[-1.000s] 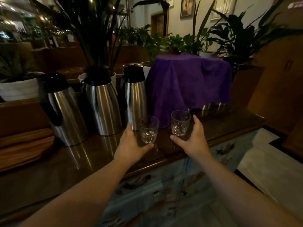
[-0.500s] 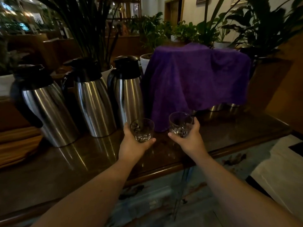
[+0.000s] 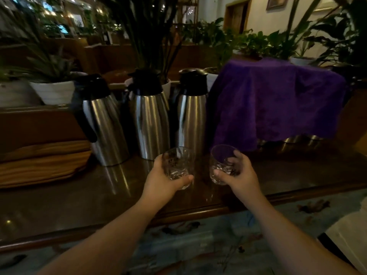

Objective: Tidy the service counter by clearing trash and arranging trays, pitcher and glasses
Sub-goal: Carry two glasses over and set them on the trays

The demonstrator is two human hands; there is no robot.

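I hold two clear cut-glass tumblers above the dark wooden counter. My left hand is shut on the left glass, thumb across its front. In my right hand the right glass is tilted, its mouth turned toward me. Both glasses are lifted off the counter and look empty. Three steel pitchers with black lids stand behind them: left pitcher, middle pitcher, right pitcher. Stacked wooden trays lie at the left.
A purple cloth covers a raised stand at the back right, with metal cups showing under its hem. White plant pots and leafy plants line the ledge behind. The counter's front edge runs below my wrists.
Both glasses stood on the counter a second ago with my hands around them. Now they are lifted off it and tilted. The view has shifted right and closer.
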